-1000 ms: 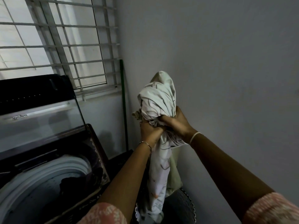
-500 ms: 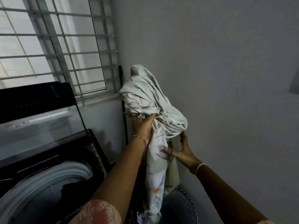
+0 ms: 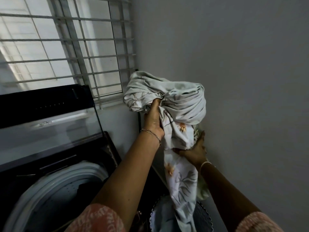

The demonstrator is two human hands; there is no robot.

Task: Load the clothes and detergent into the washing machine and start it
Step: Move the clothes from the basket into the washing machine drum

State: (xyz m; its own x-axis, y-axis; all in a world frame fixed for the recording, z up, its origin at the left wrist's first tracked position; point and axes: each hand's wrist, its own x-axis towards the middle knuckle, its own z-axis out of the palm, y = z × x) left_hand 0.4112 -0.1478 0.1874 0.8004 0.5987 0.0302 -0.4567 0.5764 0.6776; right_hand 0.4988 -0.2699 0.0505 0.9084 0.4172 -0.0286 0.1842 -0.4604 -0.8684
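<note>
Floral cloth [image 3: 180,104] held up, right of the open washing machine [image 3: 70,171].
Left hand [image 3: 153,121] grips its bunched top and right hand [image 3: 194,150] clutches it lower; long axis vertical, tail hanging toward what seems a basket [image 3: 204,216].

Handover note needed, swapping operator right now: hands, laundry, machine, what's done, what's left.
Left hand: grips the bunched top of the floral sheet.
Right hand: grips the sheet lower down.
Sheet: in the air, right of the washing machine, tail hanging over the basket.
Machine: lid up, something dark already in the drum.
Left: drop the sheet in, add detergent (not in view), shut the lid, start.
</note>
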